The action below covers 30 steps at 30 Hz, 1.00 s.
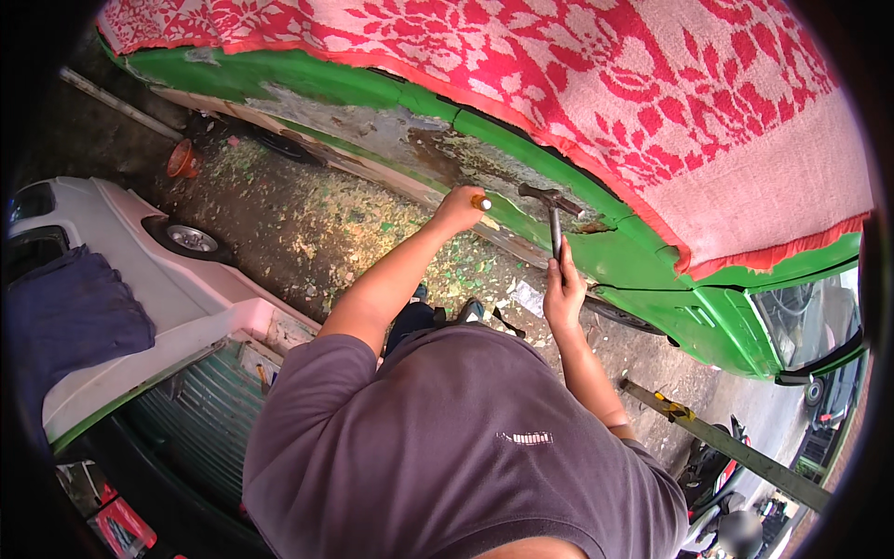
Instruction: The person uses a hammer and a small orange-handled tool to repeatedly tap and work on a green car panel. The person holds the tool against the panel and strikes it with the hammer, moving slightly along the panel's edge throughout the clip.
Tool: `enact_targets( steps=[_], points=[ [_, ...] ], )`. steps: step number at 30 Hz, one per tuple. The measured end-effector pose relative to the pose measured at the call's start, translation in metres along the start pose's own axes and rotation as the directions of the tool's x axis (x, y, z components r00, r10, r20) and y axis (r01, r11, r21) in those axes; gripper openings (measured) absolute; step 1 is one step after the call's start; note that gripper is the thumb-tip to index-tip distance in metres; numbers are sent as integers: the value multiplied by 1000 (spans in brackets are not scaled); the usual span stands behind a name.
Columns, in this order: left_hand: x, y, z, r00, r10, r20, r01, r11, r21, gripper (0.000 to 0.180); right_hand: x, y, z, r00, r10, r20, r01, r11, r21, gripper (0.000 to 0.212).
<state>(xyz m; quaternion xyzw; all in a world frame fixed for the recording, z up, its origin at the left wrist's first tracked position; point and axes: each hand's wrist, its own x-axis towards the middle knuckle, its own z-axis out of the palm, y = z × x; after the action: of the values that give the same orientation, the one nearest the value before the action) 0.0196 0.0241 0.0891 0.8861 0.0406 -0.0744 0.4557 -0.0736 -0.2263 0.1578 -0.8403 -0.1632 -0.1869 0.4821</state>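
Note:
My left hand (456, 212) is closed round a tool with an amber handle (479, 202). Only the butt end of that handle shows; its blade or tip is hidden. In my right hand (564, 291) is a hammer (556, 228), gripped low on the shaft, its dark head raised beside the green vehicle (643, 265). Both hands are close to the vehicle's side, where paint is stripped to a rusty, grey patch (447, 149). I cannot tell whether the amber-handled tool touches the panel. The hammer head is apart from the tool.
A red and pink floral blanket (559, 65) covers the vehicle's top. Paint flakes (335, 219) litter the ground. A white vehicle (140, 242) with dark cloth (74, 321) stands at left, near an orange pot (183, 160). A long beam (745, 452) crosses the lower right.

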Motion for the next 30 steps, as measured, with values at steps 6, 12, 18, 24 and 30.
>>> enact_targets(
  steps=[6, 12, 18, 24, 30],
  points=[
    [-2, 9, -7, 999, -38, 19, 39, 999, -5, 11, 5, 6, 8, 935, 272, 229, -240, 958, -157, 42],
    [-4, 0, 1, 999, 31, -40, -35, 996, -79, 9, -7, 28, -10, 776, 578, 254, -623, 767, 157, 34],
    [-21, -3, 23, 943, 158, -291, -209, 966, -150, 21, 3, 18, -23, 754, 591, 286, -657, 671, 344, 27],
    [-23, 8, 40, 949, 196, -246, -201, 980, 5, 24, 6, 9, -29, 724, 635, 270, -688, 638, 346, 27],
    [-9, 17, 56, 989, 140, -36, -128, 963, 238, 28, 2, -7, -37, 685, 698, 209, -721, 608, 332, 27]
  ],
)
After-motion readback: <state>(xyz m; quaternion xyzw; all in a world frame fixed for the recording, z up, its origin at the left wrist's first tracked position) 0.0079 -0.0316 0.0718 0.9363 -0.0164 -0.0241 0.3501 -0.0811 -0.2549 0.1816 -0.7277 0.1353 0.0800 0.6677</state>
